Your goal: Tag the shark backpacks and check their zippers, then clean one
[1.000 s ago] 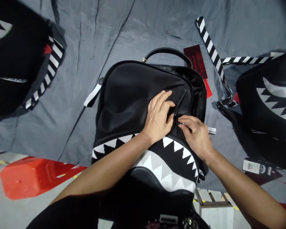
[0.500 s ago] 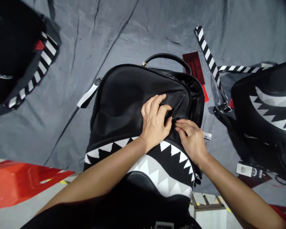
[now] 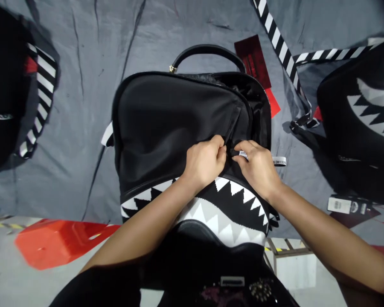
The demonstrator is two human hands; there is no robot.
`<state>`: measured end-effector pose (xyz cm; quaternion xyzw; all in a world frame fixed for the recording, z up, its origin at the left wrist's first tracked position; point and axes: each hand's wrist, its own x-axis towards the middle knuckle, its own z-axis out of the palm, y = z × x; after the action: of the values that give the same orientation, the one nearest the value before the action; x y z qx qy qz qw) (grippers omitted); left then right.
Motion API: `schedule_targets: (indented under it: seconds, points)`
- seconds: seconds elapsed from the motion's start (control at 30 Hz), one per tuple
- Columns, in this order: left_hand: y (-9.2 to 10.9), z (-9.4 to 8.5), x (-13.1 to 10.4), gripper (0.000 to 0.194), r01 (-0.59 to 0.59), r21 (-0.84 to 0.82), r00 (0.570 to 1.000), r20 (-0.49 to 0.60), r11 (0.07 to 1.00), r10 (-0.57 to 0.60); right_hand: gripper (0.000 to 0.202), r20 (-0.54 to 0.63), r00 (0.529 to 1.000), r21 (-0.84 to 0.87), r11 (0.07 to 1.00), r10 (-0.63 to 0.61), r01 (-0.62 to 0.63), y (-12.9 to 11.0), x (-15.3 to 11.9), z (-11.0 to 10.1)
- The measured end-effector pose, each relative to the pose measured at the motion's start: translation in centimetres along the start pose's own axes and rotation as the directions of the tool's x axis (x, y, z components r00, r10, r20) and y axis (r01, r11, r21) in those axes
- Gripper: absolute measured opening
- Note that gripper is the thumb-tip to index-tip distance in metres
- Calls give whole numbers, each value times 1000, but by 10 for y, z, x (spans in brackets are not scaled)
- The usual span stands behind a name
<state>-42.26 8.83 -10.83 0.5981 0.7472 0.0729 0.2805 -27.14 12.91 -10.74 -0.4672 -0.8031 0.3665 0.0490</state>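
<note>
Bench point(image 3: 80, 106): grey, creased, cloth-covered
Floor point(image 3: 1, 260): pale, under orange stool point(image 3: 48, 245)
Left hand point(image 3: 206, 160): curled against backpack point(image 3: 156, 123), grip unclear
Right hand point(image 3: 256, 164): pinching lettered strip point(image 3: 243, 154)

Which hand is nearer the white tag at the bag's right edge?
Right. The right hand is just left of the tag, pinching a small strip; the left hand is farther left, at the bag's front.

Left hand point(image 3: 208, 160) pinched front of black backpack point(image 3: 166, 115) | right hand point(image 3: 256, 166), just right, pinched lettered tab point(image 3: 242, 154) | handle point(image 3: 208, 49) arched at far side | red card point(image 3: 253, 62) lay far right, beside handle | orange plastic object point(image 3: 48, 244) showed near left
</note>
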Motion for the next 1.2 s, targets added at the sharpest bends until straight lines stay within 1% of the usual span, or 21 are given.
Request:
schedule_targets:
  seconds: [0.1,0.17,0.3,0.33,0.43,0.57,0.67,0.77,0.87,0.97,1.03,1.1,1.2]
  points:
    - [-7,0,3,11,-14,-145,1000,4,989,15,25,-12,1000,22,1000,-6,6,1,-1,2]
    - [-10,1,4,12,-31,-206,999,5,978,32,30,-2,1000,-7,1000,-12,12,1,-1,3]
    - [-14,2,7,11,-42,-297,998,31,954,54,20,61,998,-137,990,-34,42,-4,0,1]
    - [-15,2,8,11,-42,-313,998,39,949,58,20,77,996,-165,985,-43,56,-5,1,1]
    - [-17,3,9,13,-46,-349,996,56,936,70,25,114,990,-271,957,-78,106,-7,2,2]
    - [-18,3,10,12,-49,-390,995,59,920,78,21,154,981,-388,906,-115,167,-6,4,3]
    - [-18,3,10,13,-60,-396,994,57,916,90,19,176,979,-431,886,-102,170,-5,13,0]
    - [-19,3,10,16,-69,-383,994,54,921,97,20,171,981,-444,882,-91,159,-3,29,-4]
    - [-20,5,9,14,-70,-388,994,48,919,96,16,149,982,-366,916,-120,167,3,45,-6]
    - [-21,5,9,13,-58,-411,993,66,910,94,12,97,984,-192,967,-148,165,12,55,-7]
    - [-22,4,10,13,-50,-430,992,83,902,94,10,71,986,-66,986,-150,155,17,59,-10]
    - [-22,3,11,13,-42,-449,990,100,892,97,8,94,983,44,987,-157,154,21,61,-15]
    - [-23,1,12,13,-29,-468,988,121,883,96,8,199,963,160,976,-181,151,23,64,-25]
